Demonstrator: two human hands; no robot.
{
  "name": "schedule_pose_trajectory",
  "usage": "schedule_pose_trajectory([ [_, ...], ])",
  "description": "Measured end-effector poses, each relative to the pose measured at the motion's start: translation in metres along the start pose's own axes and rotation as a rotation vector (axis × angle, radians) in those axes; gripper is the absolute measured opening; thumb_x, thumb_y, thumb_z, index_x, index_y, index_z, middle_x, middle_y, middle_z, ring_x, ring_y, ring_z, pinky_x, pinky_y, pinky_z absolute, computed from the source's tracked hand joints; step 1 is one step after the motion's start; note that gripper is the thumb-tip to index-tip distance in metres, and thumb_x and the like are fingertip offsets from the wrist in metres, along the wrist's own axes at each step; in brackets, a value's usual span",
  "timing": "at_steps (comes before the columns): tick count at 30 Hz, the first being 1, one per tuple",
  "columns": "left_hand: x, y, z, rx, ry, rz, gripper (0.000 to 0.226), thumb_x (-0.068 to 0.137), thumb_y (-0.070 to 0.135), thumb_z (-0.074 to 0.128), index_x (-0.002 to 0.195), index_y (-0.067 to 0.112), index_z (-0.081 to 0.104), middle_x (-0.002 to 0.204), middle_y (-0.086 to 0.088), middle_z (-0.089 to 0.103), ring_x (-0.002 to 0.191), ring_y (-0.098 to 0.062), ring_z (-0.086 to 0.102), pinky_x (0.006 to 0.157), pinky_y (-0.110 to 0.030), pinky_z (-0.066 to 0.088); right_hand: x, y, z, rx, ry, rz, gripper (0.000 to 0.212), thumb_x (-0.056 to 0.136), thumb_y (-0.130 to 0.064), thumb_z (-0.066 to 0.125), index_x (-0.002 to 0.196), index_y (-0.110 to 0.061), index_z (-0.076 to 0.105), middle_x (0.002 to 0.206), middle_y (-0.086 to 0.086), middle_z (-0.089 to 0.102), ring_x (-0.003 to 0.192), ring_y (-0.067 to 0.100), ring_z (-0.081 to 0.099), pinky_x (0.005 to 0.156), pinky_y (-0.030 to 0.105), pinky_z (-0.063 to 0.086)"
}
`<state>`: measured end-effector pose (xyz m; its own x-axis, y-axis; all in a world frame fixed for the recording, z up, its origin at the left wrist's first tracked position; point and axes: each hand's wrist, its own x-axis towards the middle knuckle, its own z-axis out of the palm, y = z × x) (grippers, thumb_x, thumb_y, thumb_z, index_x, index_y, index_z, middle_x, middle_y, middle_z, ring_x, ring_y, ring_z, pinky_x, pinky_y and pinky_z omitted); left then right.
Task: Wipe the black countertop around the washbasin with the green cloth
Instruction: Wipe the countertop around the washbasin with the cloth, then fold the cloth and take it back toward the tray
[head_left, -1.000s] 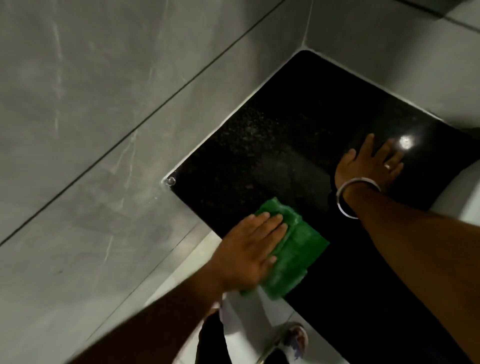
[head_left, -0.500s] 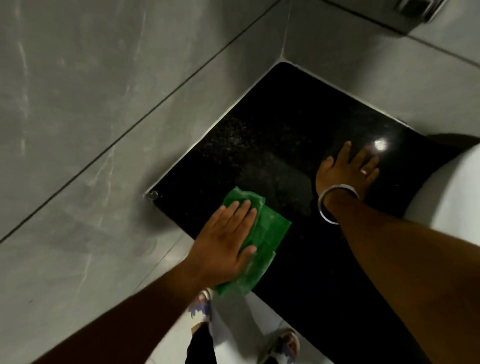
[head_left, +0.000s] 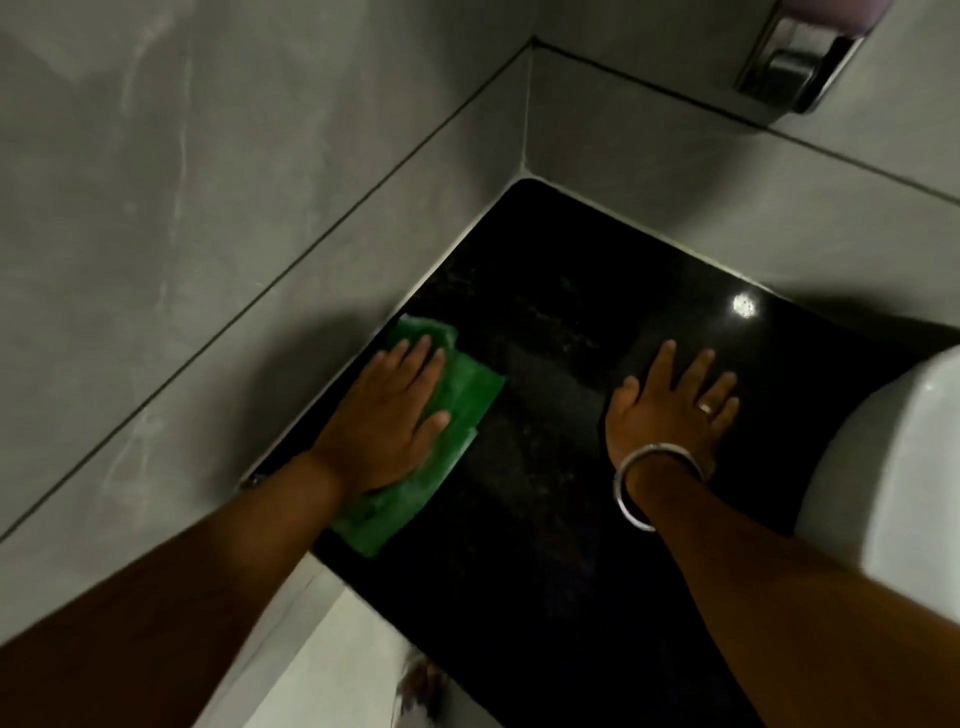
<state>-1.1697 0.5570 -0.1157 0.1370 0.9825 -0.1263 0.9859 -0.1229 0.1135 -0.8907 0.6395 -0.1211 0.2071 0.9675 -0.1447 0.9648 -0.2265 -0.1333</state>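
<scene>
Pressing green cloth (head_left: 462, 400) flat under spread left hand (head_left: 384, 426) on black countertop (head_left: 545, 467); keeping palm pressure even, overlapping strokes toward wall seam.

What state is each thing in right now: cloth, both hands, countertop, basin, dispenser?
Green cloth: folded, flat on the countertop beside the left wall.
Left hand: open, palm pressing the cloth.
Right hand: flat on bare countertop, fingers spread, holding nothing.
Countertop: glossy, faint speckles toward the back corner.
Washbasin: only its rim in view.
Soap dispenser: wall-mounted, untouched.
</scene>
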Motion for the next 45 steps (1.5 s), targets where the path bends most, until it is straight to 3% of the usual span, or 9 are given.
schedule_pose_trajectory([
  [10,0.272,0.018,-0.035,0.011,-0.067,-0.033,0.078,0.097,0.054,0.03,0.156,0.006,0.01,0.165,-0.017,0.01,0.151,-0.034,0.014,0.123,-0.044,0.012,0.012,0.007,0.016,-0.01,0.087,0.024,0.067,0.089,-0.043,0.042,0.15,-0.026,0.019,0.16,0.017,0.013,0.145,0.043,0.008,0.117,0.055,0.006],
  [14,0.197,0.016,-0.026,-0.001,-0.033,0.038,0.074,0.097,0.046,0.037,0.155,0.005,0.018,0.163,-0.018,0.018,0.149,-0.036,0.02,0.122,-0.046,0.014,0.009,0.006,0.014,-0.005,0.106,-0.001,0.066,0.09,-0.043,0.042,0.15,-0.024,0.021,0.16,0.018,0.014,0.145,0.045,0.009,0.117,0.056,0.007],
  [22,-0.132,0.02,0.028,-0.038,-0.023,0.359,0.072,0.096,0.049,0.041,0.155,0.011,0.023,0.164,-0.009,0.02,0.152,-0.027,0.015,0.123,-0.047,0.018,-0.016,0.0,0.0,0.004,-0.005,-0.052,0.063,0.097,-0.037,0.039,0.151,-0.01,0.019,0.159,0.023,0.011,0.145,0.045,0.009,0.118,0.055,0.008],
  [25,-0.13,0.016,0.017,-0.028,-0.068,0.399,0.076,0.096,0.055,0.037,0.156,0.012,0.019,0.165,-0.008,0.012,0.153,-0.027,0.011,0.123,-0.043,0.011,-0.057,-0.024,-0.012,0.127,-0.062,-0.362,0.059,0.096,-0.034,0.044,0.145,-0.003,0.033,0.151,0.024,0.033,0.138,0.039,0.032,0.115,0.046,0.024],
  [28,-0.132,0.004,0.009,-0.159,0.052,0.151,0.077,0.094,0.056,0.037,0.153,0.007,0.027,0.161,-0.016,0.028,0.147,-0.035,0.028,0.118,-0.044,0.024,-0.103,-0.06,-0.022,0.221,-0.212,-0.697,0.069,0.087,-0.051,0.049,0.14,-0.007,0.043,0.132,0.019,0.058,0.121,0.034,0.055,0.102,0.04,0.041],
  [31,-0.137,-0.013,0.002,-0.088,0.117,-0.158,0.071,0.081,0.068,0.044,0.132,0.019,0.052,0.128,-0.011,0.059,0.116,-0.033,0.055,0.094,-0.046,0.045,-0.121,-0.096,-0.021,0.04,-0.408,-0.795,0.097,0.071,-0.068,0.062,0.145,-0.013,0.033,0.139,0.016,0.052,0.125,0.034,0.05,0.103,0.041,0.042],
  [36,-0.119,-0.022,-0.007,-0.19,-0.086,-0.088,0.04,0.068,0.067,0.059,0.082,0.03,0.056,0.091,0.0,0.056,0.088,-0.023,0.057,0.072,-0.037,0.045,-0.113,-0.129,-0.02,-0.252,-0.736,-0.714,0.097,0.061,-0.062,0.077,0.136,-0.01,0.045,0.139,0.012,0.051,0.122,0.032,0.052,0.098,0.035,0.046],
  [41,-0.098,-0.012,-0.036,-0.643,-0.298,-0.006,0.032,0.069,0.047,0.069,0.074,0.022,0.048,0.063,0.006,0.05,0.055,-0.009,0.048,0.056,-0.031,0.04,-0.137,-0.067,-0.04,0.349,-0.862,-0.365,0.045,0.064,-0.041,0.084,0.101,-0.022,0.068,0.096,-0.002,0.071,0.09,0.019,0.068,0.072,0.023,0.05],
  [45,-0.069,0.04,-0.077,-0.705,-0.739,0.132,0.025,0.071,0.041,0.081,0.084,0.027,0.066,0.085,0.003,0.071,0.075,-0.009,0.071,0.067,-0.031,0.057,-0.191,0.035,-0.062,1.162,-0.771,0.102,0.016,0.075,-0.007,0.077,0.088,-0.014,0.072,0.083,0.001,0.076,0.079,0.021,0.071,0.065,0.027,0.059],
])
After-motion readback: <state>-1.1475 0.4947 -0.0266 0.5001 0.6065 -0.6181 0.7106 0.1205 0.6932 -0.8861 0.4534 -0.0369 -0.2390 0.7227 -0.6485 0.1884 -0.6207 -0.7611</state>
